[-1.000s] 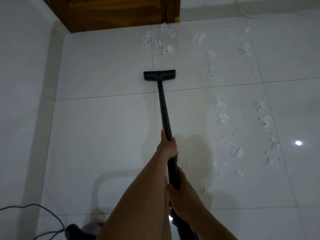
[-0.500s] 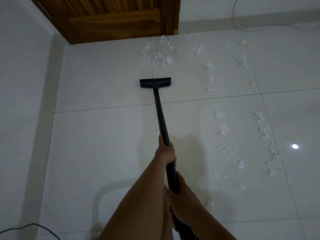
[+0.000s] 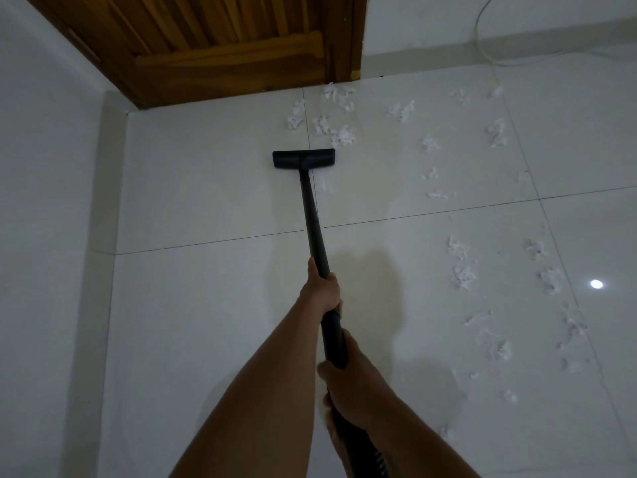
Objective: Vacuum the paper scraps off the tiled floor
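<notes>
Two bare arms reach forward. The left hand (image 3: 320, 291) is the forward one, its grip clenched round the black vacuum tube (image 3: 312, 215) partway along. The right hand (image 3: 350, 381) sits nearer the body, its grip likewise clenched on the same tube, just above where one ribbed hose (image 3: 379, 462) begins. The single tube runs straight away from the person to one flat black floor head (image 3: 304, 159). The head lies on the tiled floor (image 3: 206, 305) across a grout line, a little short of one wooden door (image 3: 224, 39).

The paper scraps (image 3: 344, 136) are white, torn and scattered in clumps, all on the floor. About five clumps sit between the floor head and the foot of the door. The nearest is just beyond the head's right end; whether it touches the head I cannot tell. One small shred lies just beside the tube, behind the head. Further right, roughly eight more clumps are spread over the far tile. Nearer, well to the right of the hands, the scraps run in two loose rows toward the person. Their edges blur together, so I cannot count them exactly.

Three grout lines show: two running away and one crossing them. One pale wall (image 3: 41, 236) stands on the left. One thin white cable (image 3: 482, 39) curves down the far wall at top right. One round spot of light (image 3: 596, 283) reflects off the tile beside the outer row of scraps.
</notes>
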